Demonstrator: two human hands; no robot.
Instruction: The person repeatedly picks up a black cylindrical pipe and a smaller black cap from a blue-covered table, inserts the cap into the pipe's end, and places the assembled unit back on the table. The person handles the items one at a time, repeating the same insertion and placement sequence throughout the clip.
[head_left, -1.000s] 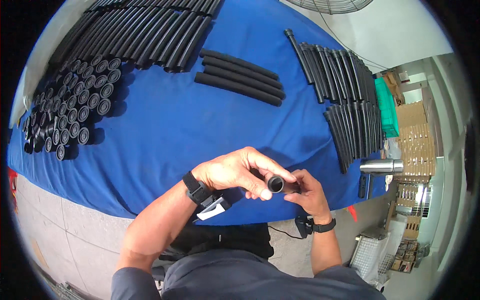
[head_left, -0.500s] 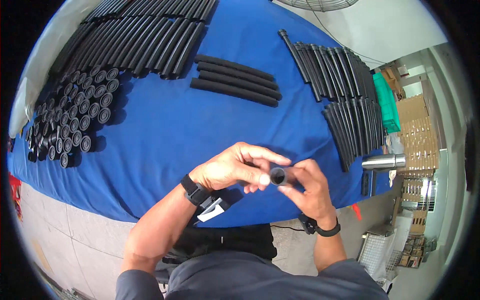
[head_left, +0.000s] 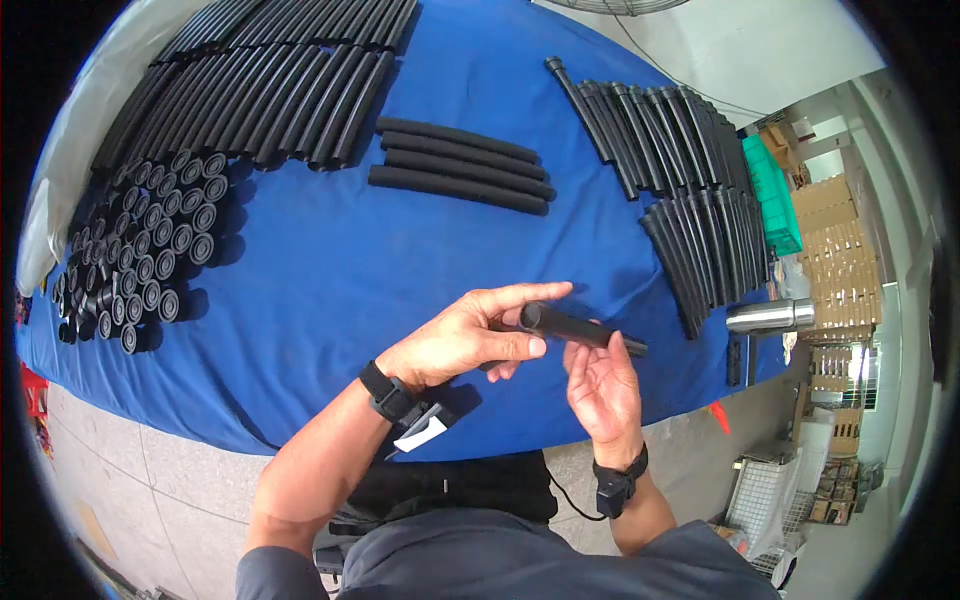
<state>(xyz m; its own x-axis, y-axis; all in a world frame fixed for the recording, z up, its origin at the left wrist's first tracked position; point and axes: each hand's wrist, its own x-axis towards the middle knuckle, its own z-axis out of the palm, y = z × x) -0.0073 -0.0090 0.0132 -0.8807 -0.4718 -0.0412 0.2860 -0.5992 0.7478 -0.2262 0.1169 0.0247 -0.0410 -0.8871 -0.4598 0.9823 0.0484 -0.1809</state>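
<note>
A short-looking black tube [head_left: 580, 328] lies slantwise between my hands, just above the blue-clothed table. My left hand [head_left: 455, 335] has its thumb and curled fingers about the tube's near-left end, with the index finger stretched out past it. Turned palm up, my right hand [head_left: 605, 390] grips the tube's right part between thumb and fingers. The far end runs beyond the right fingers and is partly hidden. Beyond the hands, several matte black tubes [head_left: 459, 191] lie side by side on the blue cloth [head_left: 320, 270].
Rows of long black tubes [head_left: 260, 90] fill the far left, with round ringed black caps [head_left: 181, 238] before them. Collared black tubes [head_left: 690, 240] lie at right, near a steel flask [head_left: 770, 316] and a green crate [head_left: 770, 195]. Cardboard stacks [head_left: 840, 270] stand beyond.
The tube has swung from pointing its open end up at me to lying slantwise, its length now showing. My right hand has turned palm up and moved slightly down.
</note>
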